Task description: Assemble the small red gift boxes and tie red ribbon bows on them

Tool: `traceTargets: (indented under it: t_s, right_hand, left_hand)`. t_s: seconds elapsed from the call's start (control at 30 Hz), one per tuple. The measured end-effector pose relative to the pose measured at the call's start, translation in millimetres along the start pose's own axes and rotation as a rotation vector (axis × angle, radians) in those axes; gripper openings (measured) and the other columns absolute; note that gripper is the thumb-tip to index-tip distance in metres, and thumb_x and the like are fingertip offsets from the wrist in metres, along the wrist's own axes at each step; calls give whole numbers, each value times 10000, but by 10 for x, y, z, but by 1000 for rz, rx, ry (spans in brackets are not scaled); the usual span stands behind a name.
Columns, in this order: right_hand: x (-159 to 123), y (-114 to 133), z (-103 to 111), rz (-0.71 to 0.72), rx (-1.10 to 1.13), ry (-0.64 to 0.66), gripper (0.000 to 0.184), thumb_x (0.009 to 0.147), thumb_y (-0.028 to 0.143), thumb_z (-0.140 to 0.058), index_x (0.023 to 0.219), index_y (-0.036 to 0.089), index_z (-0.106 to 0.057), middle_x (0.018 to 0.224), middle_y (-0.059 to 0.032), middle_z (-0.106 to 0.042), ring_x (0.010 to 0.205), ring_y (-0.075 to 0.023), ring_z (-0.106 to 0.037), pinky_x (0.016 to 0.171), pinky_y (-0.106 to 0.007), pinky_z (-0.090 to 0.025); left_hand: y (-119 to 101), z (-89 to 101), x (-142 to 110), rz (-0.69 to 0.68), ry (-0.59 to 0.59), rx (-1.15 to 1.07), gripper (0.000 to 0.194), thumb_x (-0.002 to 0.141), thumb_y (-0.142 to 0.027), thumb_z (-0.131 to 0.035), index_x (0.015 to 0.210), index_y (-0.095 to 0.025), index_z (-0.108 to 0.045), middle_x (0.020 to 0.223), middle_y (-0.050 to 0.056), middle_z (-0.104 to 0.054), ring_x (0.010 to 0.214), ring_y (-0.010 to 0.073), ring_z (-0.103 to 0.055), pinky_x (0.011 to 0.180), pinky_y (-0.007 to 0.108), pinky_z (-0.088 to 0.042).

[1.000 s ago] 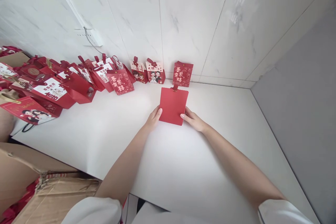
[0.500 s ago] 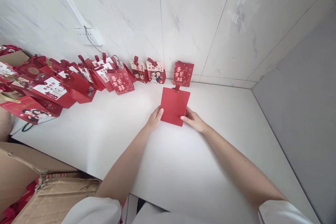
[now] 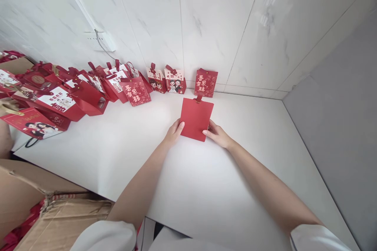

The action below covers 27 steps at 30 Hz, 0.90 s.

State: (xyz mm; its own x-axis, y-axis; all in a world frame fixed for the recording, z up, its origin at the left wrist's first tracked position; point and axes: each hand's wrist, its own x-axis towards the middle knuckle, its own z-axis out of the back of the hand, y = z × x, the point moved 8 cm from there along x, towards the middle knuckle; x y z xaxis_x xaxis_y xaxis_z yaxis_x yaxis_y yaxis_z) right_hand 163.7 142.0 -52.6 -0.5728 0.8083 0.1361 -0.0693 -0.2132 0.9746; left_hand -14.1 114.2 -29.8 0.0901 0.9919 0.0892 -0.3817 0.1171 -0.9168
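A plain red gift box with a short ribbon loop at its top is held over the white table, its flat face toward me. My left hand grips its left edge, thumb on the front. On the lower right edge my right hand is closed, thumb in front and the other fingers mostly hidden behind. Just beyond stands a red box with white lettering, against the wall. The back of the held box is out of sight.
Two small cartoon-print boxes stand by the wall. Many red gift boxes crowd the table's left side. An open cardboard carton sits at the lower left. A grey panel borders the right. Part of another person shows at far left.
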Motion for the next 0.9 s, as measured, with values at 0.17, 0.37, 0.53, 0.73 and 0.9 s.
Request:
traceTargets:
  t_s: [0.17, 0.37, 0.53, 0.73, 0.9]
  right_hand:
    - [-2, -3, -1, -5, 1, 0, 551, 868, 516, -595, 1341, 266, -461, 1288, -65, -610, 1158, -273, -594, 1012, -451, -479]
    - [-6, -5, 0, -11, -11, 3, 583, 872, 530, -583, 1377, 283, -431, 1352, -64, -579, 1198, -282, -577, 1012, -461, -484]
    - [-10, -13, 7, -21, -30, -8, 613, 868, 545, -581, 1393, 276, -413, 1365, -71, -571, 1207, -285, -571, 1012, -475, -482]
    - [-9, -1, 0, -13, -22, -1, 610, 869, 541, -582, 1395, 279, -416, 1376, -70, -564, 1208, -286, -570, 1016, -473, -475]
    - [-9, -14, 6, -16, -17, -7, 611, 868, 534, -588, 1393, 274, -414, 1377, -72, -562, 1212, -282, -568, 1014, -467, -478]
  left_hand:
    - [16, 15, 6, 5, -19, -4, 526, 975, -501, -316, 1399, -217, -445, 1427, 51, -508, 1301, 217, -487, 1116, 365, -381]
    - [-21, 7, -6, 3, -4, -3, 525, 977, -507, -305, 1400, -229, -444, 1425, 43, -510, 1290, 216, -497, 1110, 368, -388]
    - [0, 16, -7, 31, -18, 20, 529, 971, -521, -307, 1380, -226, -467, 1415, 44, -521, 1274, 224, -511, 1098, 368, -399]
    - [-6, 12, -4, 21, -8, 27, 531, 975, -518, -295, 1385, -220, -454, 1417, 47, -519, 1272, 219, -513, 1090, 364, -409]
    - [-21, 4, -6, 14, 4, 28, 528, 978, -514, -289, 1380, -215, -456, 1413, 53, -522, 1269, 217, -517, 1087, 364, -412]
